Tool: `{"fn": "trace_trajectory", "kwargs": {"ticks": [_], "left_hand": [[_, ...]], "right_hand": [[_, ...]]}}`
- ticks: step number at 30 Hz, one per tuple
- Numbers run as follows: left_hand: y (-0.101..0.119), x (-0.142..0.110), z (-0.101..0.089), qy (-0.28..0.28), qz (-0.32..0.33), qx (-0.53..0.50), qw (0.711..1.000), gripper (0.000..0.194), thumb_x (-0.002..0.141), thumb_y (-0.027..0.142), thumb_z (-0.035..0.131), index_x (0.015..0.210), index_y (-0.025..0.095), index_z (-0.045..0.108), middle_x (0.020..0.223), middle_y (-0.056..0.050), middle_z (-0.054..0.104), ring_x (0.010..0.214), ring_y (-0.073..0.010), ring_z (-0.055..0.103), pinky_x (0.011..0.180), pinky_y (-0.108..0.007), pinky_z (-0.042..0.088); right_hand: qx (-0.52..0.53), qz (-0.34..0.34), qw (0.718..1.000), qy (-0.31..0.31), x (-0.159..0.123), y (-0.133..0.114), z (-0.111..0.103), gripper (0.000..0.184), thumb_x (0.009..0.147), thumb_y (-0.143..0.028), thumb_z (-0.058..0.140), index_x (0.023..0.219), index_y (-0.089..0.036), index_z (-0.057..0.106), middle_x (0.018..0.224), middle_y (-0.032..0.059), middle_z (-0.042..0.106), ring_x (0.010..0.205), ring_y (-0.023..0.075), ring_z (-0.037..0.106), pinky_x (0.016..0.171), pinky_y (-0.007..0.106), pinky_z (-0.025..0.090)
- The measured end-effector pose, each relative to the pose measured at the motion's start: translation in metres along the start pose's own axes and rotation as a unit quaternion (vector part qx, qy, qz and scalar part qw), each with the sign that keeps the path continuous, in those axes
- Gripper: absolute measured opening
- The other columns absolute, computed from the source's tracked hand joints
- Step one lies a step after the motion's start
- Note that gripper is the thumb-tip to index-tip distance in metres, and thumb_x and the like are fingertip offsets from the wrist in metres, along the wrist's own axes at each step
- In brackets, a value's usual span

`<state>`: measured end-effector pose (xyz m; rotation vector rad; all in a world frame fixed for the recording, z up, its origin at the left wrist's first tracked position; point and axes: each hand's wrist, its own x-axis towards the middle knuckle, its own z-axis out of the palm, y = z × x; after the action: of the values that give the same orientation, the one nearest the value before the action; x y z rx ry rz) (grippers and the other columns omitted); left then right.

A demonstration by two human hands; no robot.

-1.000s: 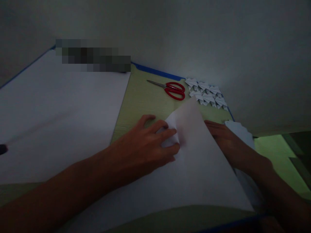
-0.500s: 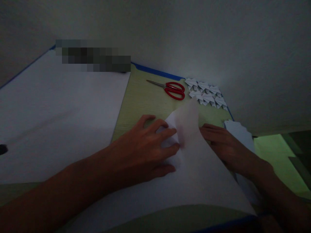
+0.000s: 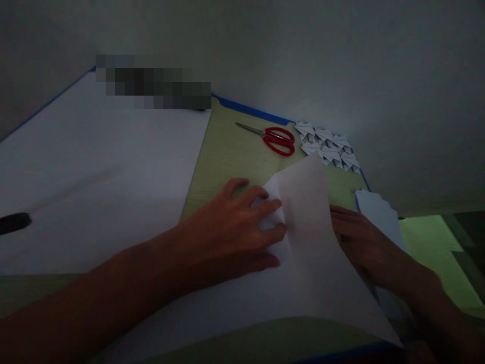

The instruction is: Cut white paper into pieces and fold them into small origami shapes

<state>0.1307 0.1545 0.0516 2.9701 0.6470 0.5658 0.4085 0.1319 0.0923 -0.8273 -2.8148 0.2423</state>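
A large white sheet of paper (image 3: 310,283) lies bent in front of me, its right part standing up along a crease. My left hand (image 3: 246,227) rests flat on it with the fingers spread, the fingertips along that crease. Behind the raised part is my right hand (image 3: 364,237); its fingers look stretched out and close together, and the tips are hidden by the paper. Whether they touch the sheet I cannot tell.
Red-handled scissors (image 3: 278,140) lie toward the back. Several folded white paper pieces (image 3: 328,146) sit at the back right, above a stack of white paper (image 3: 379,210). A big white sheet (image 3: 113,151) covers the left, with a dark object (image 3: 15,222) over it. A wall (image 3: 303,55) stands behind.
The raised part of the paper leans further right, and my right hand has shifted slightly right with it. The view has moved a little; my left hand keeps its place on the sheet.
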Motion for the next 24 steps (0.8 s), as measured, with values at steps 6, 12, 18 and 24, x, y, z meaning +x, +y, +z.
{"fn": "trace_trajectory", "kwargs": {"ticks": [6, 12, 18, 24], "left_hand": [[0.001, -0.001, -0.001, 0.006, -0.001, -0.008, 1.0, 0.03, 0.099, 0.047, 0.066, 0.124, 0.031, 0.071, 0.145, -0.012, 0.063, 0.13, -0.039, 0.057, 0.108, -0.064, 0.04], [0.004, -0.003, -0.008, -0.015, -0.01, -0.038, 0.999, 0.045, 0.097, 0.059, 0.063, 0.126, 0.026, 0.071, 0.151, -0.015, 0.059, 0.137, -0.0409, 0.053, 0.112, -0.067, 0.036], [0.003, -0.003, -0.003, 0.0, 0.004, -0.038, 0.999, 0.05, 0.095, 0.058, 0.066, 0.129, 0.021, 0.069, 0.147, -0.014, 0.062, 0.137, -0.0378, 0.052, 0.116, -0.064, 0.031], [0.001, -0.002, 0.0, 0.001, 0.01, -0.045, 0.999, 0.048, 0.097, 0.056, 0.065, 0.131, 0.024, 0.068, 0.138, -0.01, 0.068, 0.129, -0.0348, 0.057, 0.113, -0.061, 0.032]], "right_hand": [[0.016, 0.033, 0.999, 0.02, 0.009, 0.002, -0.001, 0.033, 0.108, -0.024, 0.039, 0.132, -0.026, 0.062, 0.11, 0.0112, 0.077, 0.078, 0.0262, 0.071, 0.072, 0.045, 0.057], [-0.012, 0.023, 0.998, 0.049, 0.009, 0.0, -0.003, 0.035, 0.112, -0.029, 0.033, 0.132, -0.026, 0.062, 0.1, 0.0084, 0.077, 0.07, 0.0234, 0.07, 0.067, 0.041, 0.057], [-0.009, 0.014, 0.999, 0.036, 0.003, 0.002, -0.003, 0.033, 0.11, -0.02, 0.038, 0.129, -0.028, 0.064, 0.099, 0.0059, 0.079, 0.066, 0.0227, 0.068, 0.066, 0.041, 0.055], [-0.013, 0.03, 0.999, 0.023, 0.003, 0.004, -0.003, 0.039, 0.111, -0.025, 0.034, 0.142, -0.028, 0.057, 0.106, 0.0082, 0.079, 0.078, 0.0265, 0.074, 0.073, 0.045, 0.059]]}}
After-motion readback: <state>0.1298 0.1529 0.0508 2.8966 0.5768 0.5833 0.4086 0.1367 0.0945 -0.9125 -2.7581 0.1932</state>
